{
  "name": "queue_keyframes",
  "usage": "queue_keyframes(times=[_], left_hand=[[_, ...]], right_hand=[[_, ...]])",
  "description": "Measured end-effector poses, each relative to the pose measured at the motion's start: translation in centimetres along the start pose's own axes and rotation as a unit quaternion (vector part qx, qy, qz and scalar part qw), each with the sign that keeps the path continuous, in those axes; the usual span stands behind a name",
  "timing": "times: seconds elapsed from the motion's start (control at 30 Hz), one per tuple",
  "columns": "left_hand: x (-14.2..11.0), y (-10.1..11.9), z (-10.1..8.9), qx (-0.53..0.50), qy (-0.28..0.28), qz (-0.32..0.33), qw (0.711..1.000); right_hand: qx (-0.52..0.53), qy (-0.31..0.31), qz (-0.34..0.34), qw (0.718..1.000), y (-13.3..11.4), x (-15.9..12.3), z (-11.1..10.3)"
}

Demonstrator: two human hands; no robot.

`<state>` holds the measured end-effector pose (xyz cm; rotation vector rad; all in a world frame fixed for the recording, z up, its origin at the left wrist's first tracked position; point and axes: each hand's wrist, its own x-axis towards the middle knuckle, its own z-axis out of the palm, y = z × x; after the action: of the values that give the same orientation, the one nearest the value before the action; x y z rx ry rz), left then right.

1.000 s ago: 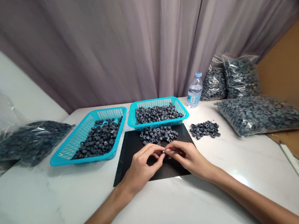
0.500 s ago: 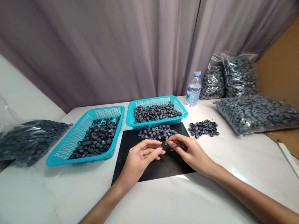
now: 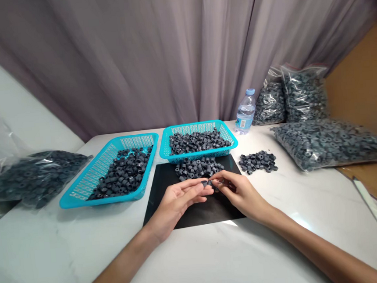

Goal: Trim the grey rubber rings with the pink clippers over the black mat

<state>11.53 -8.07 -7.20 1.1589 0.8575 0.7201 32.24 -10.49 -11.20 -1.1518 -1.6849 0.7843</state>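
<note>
Over a black mat point(image 3: 195, 213) my two hands meet, fingertips close together. My left hand point(image 3: 183, 199) pinches a small dark grey ring-like piece point(image 3: 204, 183) between thumb and forefinger, its other fingers stretched out. My right hand point(image 3: 237, 192) is closed in a pinch on another small dark grey piece point(image 3: 211, 182), which seems to touch the first; its exact shape is partly hidden by the fingers. Just beyond the fingertips lies a heap of short grey tube pieces point(image 3: 197, 168) on the mat.
Blue baskets, one at the left point(image 3: 75, 186) and one at the back point(image 3: 199, 155), hold similar pieces. A smaller pile point(image 3: 258, 162) lies right of the mat. Filled plastic bags point(image 3: 333, 142) stand and lie at right, another bag point(image 3: 46, 171) at left. A water bottle point(image 3: 245, 112) and a white-handled tool point(image 3: 374, 209) are on the right.
My left hand has moved right and slightly up, bringing its piece against the one in my right hand. The gap between the fingertips has closed.
</note>
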Motion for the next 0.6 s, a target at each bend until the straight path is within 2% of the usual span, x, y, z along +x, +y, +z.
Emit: queue_keyframes(times=[0.6], left_hand=[[0.19, -0.08, -0.17, -0.024, -0.021, -0.011, 0.999]], right_hand=[[-0.070, -0.006, -0.033, 0.997, 0.76, -0.26, 0.22]])
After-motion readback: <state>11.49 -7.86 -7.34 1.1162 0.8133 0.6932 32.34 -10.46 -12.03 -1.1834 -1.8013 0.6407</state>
